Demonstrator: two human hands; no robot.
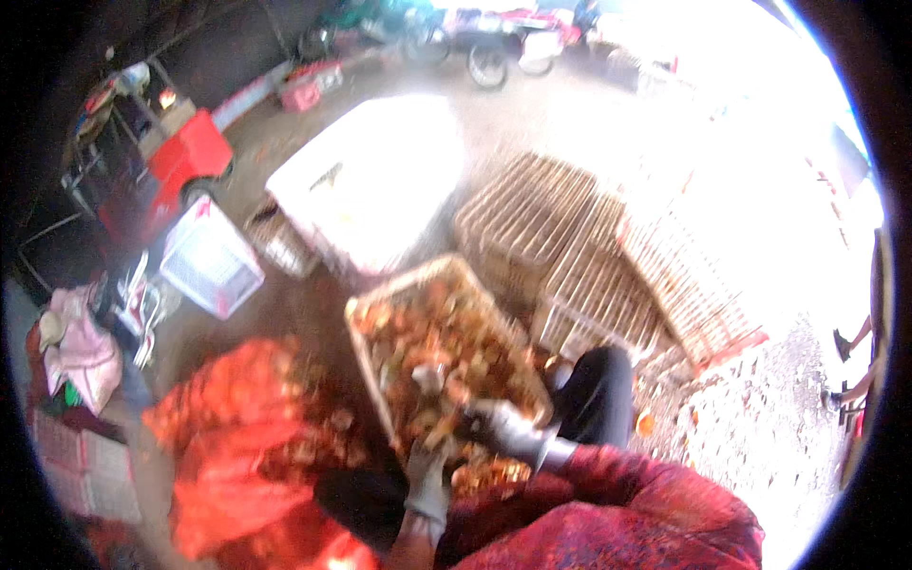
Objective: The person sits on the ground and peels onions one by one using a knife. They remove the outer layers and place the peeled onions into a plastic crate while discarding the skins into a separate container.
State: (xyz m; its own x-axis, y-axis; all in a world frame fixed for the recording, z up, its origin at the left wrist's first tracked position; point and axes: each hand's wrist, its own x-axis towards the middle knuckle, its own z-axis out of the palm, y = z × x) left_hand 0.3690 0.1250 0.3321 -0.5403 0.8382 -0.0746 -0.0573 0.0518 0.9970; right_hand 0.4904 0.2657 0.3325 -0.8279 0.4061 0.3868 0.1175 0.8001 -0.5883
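A shallow rectangular crate (361,365) sits before me, full of onion-like bulbs and loose brown skins (456,342). Both of my hands wear pale gloves and meet over its near end. My left hand (429,474) points up at the near rim, close to a small yellowish piece (443,429). From the right comes my right hand (506,427), its fingers dark and curled towards the left one. Blur hides whether either hand grips anything. More skins (491,476) lie below the hands, near my lap.
Orange-red mesh sacks (228,456) with bulbs spilling out lie at left. Slatted crates (531,206) stand beyond the crate at right, a large white container (370,178) behind. A white basket (211,260) and red cart (189,149) are farther left. A person's feet (841,345) show far right.
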